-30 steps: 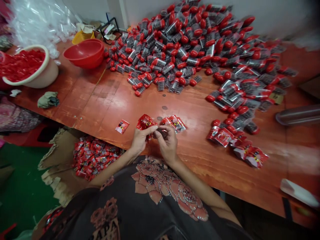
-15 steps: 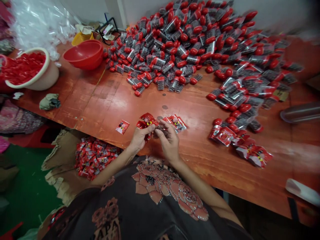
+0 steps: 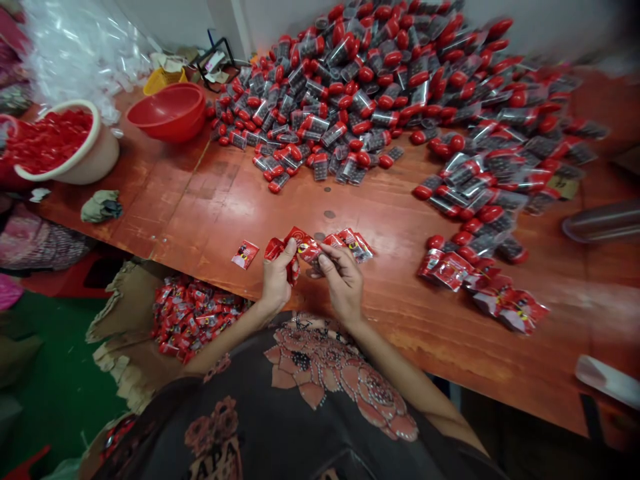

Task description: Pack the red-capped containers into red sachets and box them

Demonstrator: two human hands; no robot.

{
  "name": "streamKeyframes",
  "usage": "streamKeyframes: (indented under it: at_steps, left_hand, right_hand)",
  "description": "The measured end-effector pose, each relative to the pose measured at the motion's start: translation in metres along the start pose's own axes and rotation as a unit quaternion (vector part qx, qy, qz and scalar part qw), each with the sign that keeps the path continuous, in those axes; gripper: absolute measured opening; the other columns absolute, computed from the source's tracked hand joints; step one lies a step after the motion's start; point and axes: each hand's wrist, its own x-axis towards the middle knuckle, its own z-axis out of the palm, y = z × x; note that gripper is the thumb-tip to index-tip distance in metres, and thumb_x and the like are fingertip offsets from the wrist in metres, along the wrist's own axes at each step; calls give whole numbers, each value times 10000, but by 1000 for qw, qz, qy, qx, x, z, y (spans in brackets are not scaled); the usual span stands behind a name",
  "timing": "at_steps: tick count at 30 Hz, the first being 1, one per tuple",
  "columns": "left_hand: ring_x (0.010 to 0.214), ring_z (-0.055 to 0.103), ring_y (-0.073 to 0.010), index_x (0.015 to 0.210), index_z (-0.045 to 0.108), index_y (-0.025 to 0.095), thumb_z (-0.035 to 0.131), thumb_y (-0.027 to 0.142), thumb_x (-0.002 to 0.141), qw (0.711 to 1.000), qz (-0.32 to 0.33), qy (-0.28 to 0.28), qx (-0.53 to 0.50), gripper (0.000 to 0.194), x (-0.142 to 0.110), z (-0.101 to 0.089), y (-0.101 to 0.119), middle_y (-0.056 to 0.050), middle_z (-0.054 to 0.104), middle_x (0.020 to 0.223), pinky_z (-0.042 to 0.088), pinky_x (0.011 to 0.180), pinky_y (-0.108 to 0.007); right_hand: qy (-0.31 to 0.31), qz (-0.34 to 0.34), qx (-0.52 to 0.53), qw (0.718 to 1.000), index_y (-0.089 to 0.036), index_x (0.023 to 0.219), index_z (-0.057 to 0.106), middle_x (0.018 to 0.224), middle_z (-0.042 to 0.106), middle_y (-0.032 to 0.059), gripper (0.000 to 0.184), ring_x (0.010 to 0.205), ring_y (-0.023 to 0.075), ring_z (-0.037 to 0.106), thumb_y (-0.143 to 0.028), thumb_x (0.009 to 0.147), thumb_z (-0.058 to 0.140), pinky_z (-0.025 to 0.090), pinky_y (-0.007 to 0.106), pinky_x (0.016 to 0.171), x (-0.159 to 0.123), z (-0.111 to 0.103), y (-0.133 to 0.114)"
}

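My left hand (image 3: 278,281) is closed round a small bunch of red printed packets, its thumb pressed on top. One red packet (image 3: 304,244) of that bunch stretches towards my right hand (image 3: 343,280). The thumb and fingers of my right hand pinch its right end, where something dark and partly clear shows; what it is I cannot make out. Beyond my right fingers lie several flat red packets (image 3: 361,244) in an overlapping row. A single packet (image 3: 245,254) rests on the table to the left of my left hand.
A large heap of clear red-capped tubes (image 3: 330,130) covers the back of the table (image 3: 240,200). More red packets (image 3: 515,307) lie at right. At left stand a red bowl (image 3: 167,113) and a white tub (image 3: 87,157) of red caps. Below the edge, a carton (image 3: 120,313) holds packets.
My left hand has shifted slightly left, and the bunch has turned in it. The top packet now lies flatter, extended between both hands. My right hand has moved a little to the right.
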Motion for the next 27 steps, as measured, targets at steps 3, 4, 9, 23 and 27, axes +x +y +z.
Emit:
streamKeyframes:
  at_steps: [3, 4, 9, 23, 27]
  left_hand:
    - [343, 337, -59, 590, 500, 209, 719, 517, 760, 1000, -2, 31, -3, 415, -4, 2, -1, 59, 415, 428, 223, 334, -230]
    - [345, 334, -58, 593, 505, 208, 717, 518, 762, 999, 3, 39, -5, 412, -5, 3, -2, 60, 412, 429, 224, 337, -227]
    - [370, 354, -57, 584, 496, 206, 720, 505, 766, 997, 53, 63, 2, 416, -5, 3, -4, 57, 425, 443, 243, 364, -221]
    - [356, 373, -48, 623, 532, 199, 776, 430, 712, 994, 103, 38, -1, 348, -2, 1, 7, 79, 465, 469, 275, 358, -207]
    - [354, 381, -53, 614, 492, 207, 755, 445, 729, 995, 84, 39, -20, 374, -5, 3, 4, 78, 451, 466, 289, 358, -205]
  right_hand:
    - [2, -22, -24, 999, -352, 1144, 677, 1043, 559, 31, 271, 842, 157, 620, -273, 909, 569, 626, 313, 608, -2, 1, 1]
    - [-1, -35, -36, 999, -364, 1150, 675, 1034, 561, 30, 281, 857, 162, 613, -265, 910, 567, 624, 318, 620, -2, 1, 1]
    - [-18, -86, -96, 992, -395, 1135, 671, 981, 580, 22, 302, 896, 178, 596, -230, 915, 546, 607, 340, 665, -3, -1, 0]
    - [-32, -199, -193, 960, -399, 1221, 619, 1015, 603, 30, 409, 876, 191, 616, -157, 898, 553, 599, 392, 737, -3, -8, 0]
    - [-22, -175, -174, 969, -403, 1177, 640, 988, 600, 26, 365, 842, 184, 613, -176, 910, 537, 606, 375, 687, -5, -7, -2]
